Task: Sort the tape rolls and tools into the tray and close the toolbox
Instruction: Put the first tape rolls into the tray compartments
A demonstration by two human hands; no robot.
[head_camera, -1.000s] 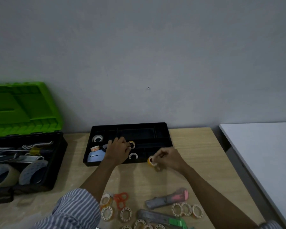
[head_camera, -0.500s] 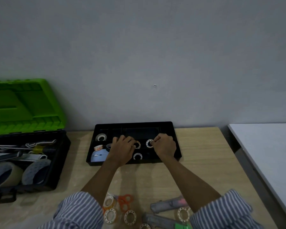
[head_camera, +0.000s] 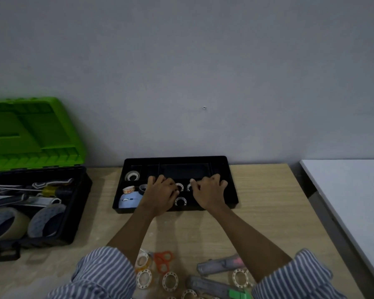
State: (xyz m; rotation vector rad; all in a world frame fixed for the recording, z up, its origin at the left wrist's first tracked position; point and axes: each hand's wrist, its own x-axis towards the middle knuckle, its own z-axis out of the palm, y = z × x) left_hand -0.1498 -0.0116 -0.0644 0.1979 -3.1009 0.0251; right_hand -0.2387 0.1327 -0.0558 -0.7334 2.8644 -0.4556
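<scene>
The black compartment tray [head_camera: 175, 161] stands against the wall. Both of my hands are inside it. My left hand [head_camera: 160, 194] rests palm down with its fingers spread, its thumb beside a small white tape roll [head_camera: 179, 187]. My right hand [head_camera: 211, 190] is curled, thumb and forefinger pinching another small roll [head_camera: 189, 187] that is partly hidden. More rolls lie in the tray [head_camera: 131, 176], [head_camera: 180, 201]. The toolbox [head_camera: 80, 201] stands open on the left, with its green lid [head_camera: 30, 134] raised.
The tray also holds a blue object [head_camera: 129, 200], an orange-printed roll [head_camera: 128, 189] and a dark roll [head_camera: 143, 187]. Near me on the wooden table lie orange scissors [head_camera: 163, 261], several tape rolls [head_camera: 170, 281] and two utility knives [head_camera: 220, 265]. A white table [head_camera: 354, 190] adjoins on the right.
My right hand carried a small roll from the table's middle into the tray and set it down beside the left hand's roll. My left hand stayed in the tray.
</scene>
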